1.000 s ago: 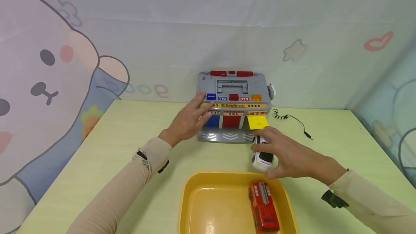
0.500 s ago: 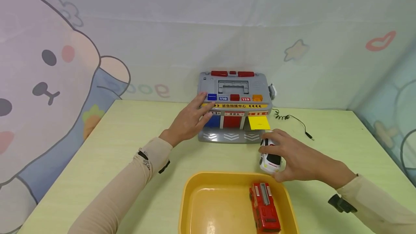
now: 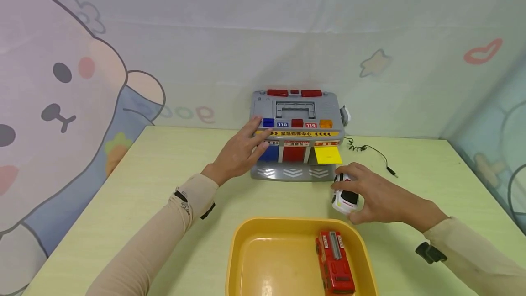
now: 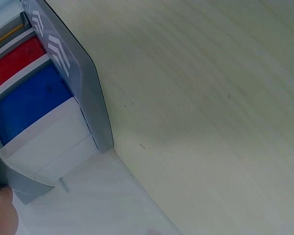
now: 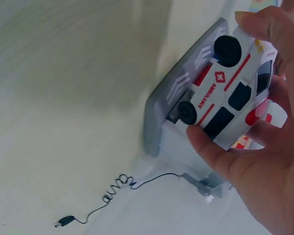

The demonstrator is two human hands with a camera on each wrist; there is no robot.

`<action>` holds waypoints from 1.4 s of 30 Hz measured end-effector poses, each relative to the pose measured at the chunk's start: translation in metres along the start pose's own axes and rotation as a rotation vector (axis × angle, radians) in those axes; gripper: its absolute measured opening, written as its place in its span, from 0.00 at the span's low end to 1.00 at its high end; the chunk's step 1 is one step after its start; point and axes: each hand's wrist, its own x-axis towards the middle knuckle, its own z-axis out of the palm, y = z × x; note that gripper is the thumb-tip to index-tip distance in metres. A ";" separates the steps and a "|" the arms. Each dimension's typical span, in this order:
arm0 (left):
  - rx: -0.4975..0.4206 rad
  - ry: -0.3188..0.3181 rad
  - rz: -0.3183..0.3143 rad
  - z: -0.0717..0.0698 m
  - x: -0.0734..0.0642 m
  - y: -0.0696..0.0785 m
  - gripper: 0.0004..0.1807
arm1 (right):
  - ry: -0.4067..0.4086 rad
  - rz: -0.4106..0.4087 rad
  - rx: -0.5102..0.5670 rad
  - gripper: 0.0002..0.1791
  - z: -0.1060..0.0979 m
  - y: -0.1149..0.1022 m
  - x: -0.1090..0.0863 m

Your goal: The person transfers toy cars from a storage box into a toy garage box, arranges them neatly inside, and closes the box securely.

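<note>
A white toy ambulance [image 5: 230,90] with red stripes and black wheels is gripped in my right hand [image 3: 378,193], fingers and thumb around its body. In the head view it is just in front of the right end of a grey toy emergency station [image 3: 296,177]. My left hand [image 3: 238,152] rests with extended fingers on the station's front left corner, beside a blue button [image 3: 268,123]. Blue [image 4: 32,103] and red doors of the station are down, while its yellow door [image 3: 328,155] at the right is swung up. Only a bit of the left hand shows in the left wrist view.
A yellow tray [image 3: 279,224] stands in front of the station, with a red toy fire truck [image 3: 336,261] lying in its right side. To the right of the station a coiled black cord [image 3: 371,149] with a plug lies on the table [image 3: 172,150]. A printed cloth hangs behind.
My right hand has shifted to the right with the ambulance, away from the station's ramp and the yellow door. My left hand has stayed on the station.
</note>
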 end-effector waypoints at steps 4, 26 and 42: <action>0.003 0.002 -0.001 0.001 0.000 0.000 0.28 | 0.024 0.000 0.016 0.30 0.010 0.009 0.001; -0.008 -0.007 -0.012 -0.001 -0.001 0.002 0.28 | 0.056 -0.063 -0.029 0.30 0.041 0.021 0.020; -0.005 0.010 -0.006 0.002 -0.001 -0.001 0.28 | -0.034 0.022 -0.106 0.33 0.047 0.017 0.038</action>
